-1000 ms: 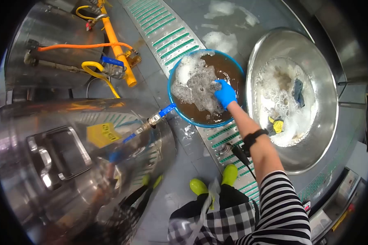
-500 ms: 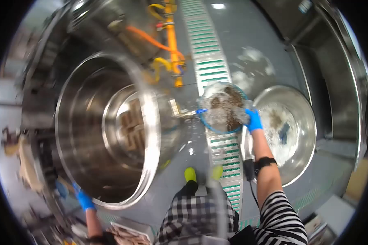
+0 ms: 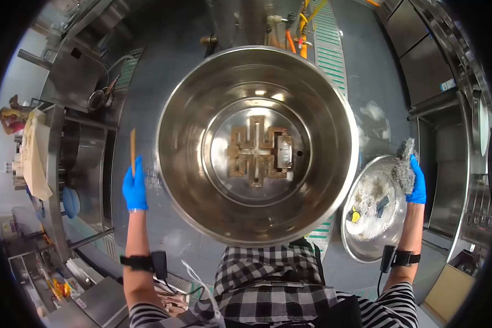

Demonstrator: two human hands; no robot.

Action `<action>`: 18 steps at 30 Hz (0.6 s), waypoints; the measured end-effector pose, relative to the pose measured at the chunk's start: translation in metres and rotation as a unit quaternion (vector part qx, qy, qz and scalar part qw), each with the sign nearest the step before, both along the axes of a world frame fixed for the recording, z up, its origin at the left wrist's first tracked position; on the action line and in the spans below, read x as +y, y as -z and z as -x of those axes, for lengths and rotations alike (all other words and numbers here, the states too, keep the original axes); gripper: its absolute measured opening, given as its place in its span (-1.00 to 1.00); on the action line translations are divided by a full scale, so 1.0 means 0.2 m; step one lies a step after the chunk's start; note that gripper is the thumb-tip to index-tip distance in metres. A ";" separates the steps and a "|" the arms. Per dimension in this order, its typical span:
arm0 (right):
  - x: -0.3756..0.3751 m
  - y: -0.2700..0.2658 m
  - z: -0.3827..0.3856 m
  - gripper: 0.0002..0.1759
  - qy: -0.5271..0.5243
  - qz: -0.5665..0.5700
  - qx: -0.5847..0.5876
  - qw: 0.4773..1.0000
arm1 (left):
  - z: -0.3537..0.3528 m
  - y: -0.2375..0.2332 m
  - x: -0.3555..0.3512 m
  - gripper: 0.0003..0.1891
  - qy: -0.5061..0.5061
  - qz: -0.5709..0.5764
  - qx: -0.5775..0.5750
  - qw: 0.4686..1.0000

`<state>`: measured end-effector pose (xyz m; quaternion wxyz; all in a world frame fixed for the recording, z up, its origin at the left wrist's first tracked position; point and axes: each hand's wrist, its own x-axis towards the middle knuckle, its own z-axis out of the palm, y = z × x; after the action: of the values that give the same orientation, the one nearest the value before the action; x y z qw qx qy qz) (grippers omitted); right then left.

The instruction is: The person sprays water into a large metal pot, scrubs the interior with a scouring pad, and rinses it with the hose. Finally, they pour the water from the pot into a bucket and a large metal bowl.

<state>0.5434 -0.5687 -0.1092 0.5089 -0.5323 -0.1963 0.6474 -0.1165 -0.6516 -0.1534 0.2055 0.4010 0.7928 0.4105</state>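
My left hand (image 3: 135,188), in a blue glove, is closed round a thin brown stick (image 3: 133,147) that points up, left of the big steel pot. In my right hand (image 3: 416,183), also gloved in blue, is a grey metal scrubber (image 3: 404,167), over the right edge of a steel basin. The deep steel pot (image 3: 257,221) faces me between my hands; neither hand touches it. Inside, at its bottom, lies a brown cross-shaped burner piece (image 3: 254,153) with a small metal box (image 3: 284,152) at its right. Foamy water, a dark item and a yellow item (image 3: 356,215) lie in the basin (image 3: 361,252).
Orange pipes (image 3: 303,38) stand behind the pot. A green-slotted floor drain (image 3: 328,52) runs along the floor, with foam patches (image 3: 374,117) to its right. Steel counters line both sides. A person (image 3: 12,113) is at the far left.
The pot now sits centrally in view, nearer to me. My left hand has come up with the stick. My right hand has left the round blue-rimmed container, which no longer shows, and holds the scrubber.
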 end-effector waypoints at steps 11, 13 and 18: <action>0.46 0.51 1.56 -0.64 -0.236 0.173 -0.074 0.953 | 0.02 0.14 0.93 -0.44 0.288 0.108 0.341 0.888; 0.49 0.77 1.66 -0.64 -0.242 0.264 -0.101 0.928 | -0.07 0.11 0.92 -0.49 0.186 0.175 0.302 0.919; 0.60 1.70 1.55 -0.69 -0.080 0.319 -0.127 0.936 | -0.09 0.10 0.92 -0.56 0.185 0.145 0.302 0.924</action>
<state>0.2338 -0.4478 -0.4499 0.2292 -0.7268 -0.0841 0.6420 -0.0990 -0.4684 -0.1742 0.0844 0.6113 0.7798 0.1053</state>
